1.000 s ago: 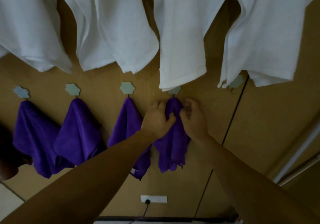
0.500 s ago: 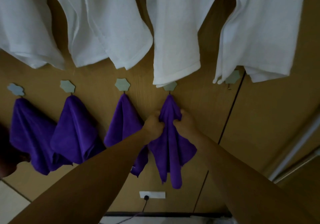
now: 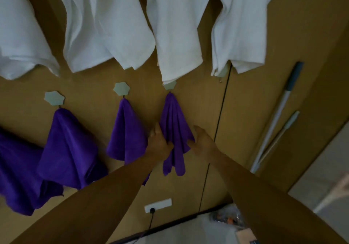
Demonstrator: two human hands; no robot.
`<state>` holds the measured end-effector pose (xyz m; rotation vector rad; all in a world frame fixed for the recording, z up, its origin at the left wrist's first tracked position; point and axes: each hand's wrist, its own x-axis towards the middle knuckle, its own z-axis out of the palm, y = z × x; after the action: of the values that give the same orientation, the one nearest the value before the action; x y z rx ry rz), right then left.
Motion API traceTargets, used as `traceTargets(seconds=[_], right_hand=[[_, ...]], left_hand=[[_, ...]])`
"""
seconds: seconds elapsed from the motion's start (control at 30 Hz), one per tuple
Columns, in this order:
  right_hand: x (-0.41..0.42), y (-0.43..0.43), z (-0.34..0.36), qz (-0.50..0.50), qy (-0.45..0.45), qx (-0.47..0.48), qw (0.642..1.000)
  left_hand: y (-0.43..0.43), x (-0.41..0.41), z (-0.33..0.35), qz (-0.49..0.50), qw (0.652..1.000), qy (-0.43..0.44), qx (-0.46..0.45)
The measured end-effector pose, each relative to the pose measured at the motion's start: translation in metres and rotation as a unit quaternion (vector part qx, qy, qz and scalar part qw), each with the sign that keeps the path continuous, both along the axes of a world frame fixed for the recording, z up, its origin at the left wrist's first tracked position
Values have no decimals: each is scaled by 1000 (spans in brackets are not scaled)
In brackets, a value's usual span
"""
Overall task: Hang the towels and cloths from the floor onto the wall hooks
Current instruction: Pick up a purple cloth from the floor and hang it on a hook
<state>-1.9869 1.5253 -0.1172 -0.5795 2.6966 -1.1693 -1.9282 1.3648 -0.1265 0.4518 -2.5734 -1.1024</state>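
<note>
Left hand (image 3: 160, 143) and right hand (image 3: 203, 142) flank the hanging purple microfibre cloth (image 3: 173, 122), their grip impossible to tell; smooth it downward gently, without unhooking

The wooden wall (image 3: 190, 103) carries two rows. Four white towels (image 3: 175, 35) hang above. Below them, pale star-shaped hooks (image 3: 123, 88) each hold a purple cloth (image 3: 172, 122), four cloths in view. Another hook (image 3: 224, 71) shows under the rightmost towel's hem. A white socket (image 3: 160, 204) sits low on the wall, a black plug (image 3: 152, 210) in it. Two poles (image 3: 277, 115) lean at right.
</note>
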Motion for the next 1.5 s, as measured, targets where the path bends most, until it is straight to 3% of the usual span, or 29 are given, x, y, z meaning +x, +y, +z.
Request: traceTargets(seconds=[0.1, 0.3, 0.57, 0.83, 1.1, 1.23, 1.5], right_hand=[[31, 11, 0, -52, 14, 48, 997], [114, 44, -12, -140, -13, 53, 989], [245, 146, -25, -301, -51, 87, 948], [479, 269, -47, -517, -91, 98, 845], [767, 308, -96, -705, -178, 85, 681], [843, 305, -130, -741, -225, 41, 632], [932, 309, -227, -784, -317, -62, 530]], left_hand=[[-1, 23, -9, -42, 999, -6, -20], [11, 65, -30, -128, 986, -40, -103], [123, 119, -35, -340, 924, -104, -141], [304, 274, -48, -566, 798, -121, -166], [406, 531, -103, -760, 593, -131, -232], [425, 603, -138, -800, 504, -155, -285], [480, 665, -237, -818, 400, -218, -350]])
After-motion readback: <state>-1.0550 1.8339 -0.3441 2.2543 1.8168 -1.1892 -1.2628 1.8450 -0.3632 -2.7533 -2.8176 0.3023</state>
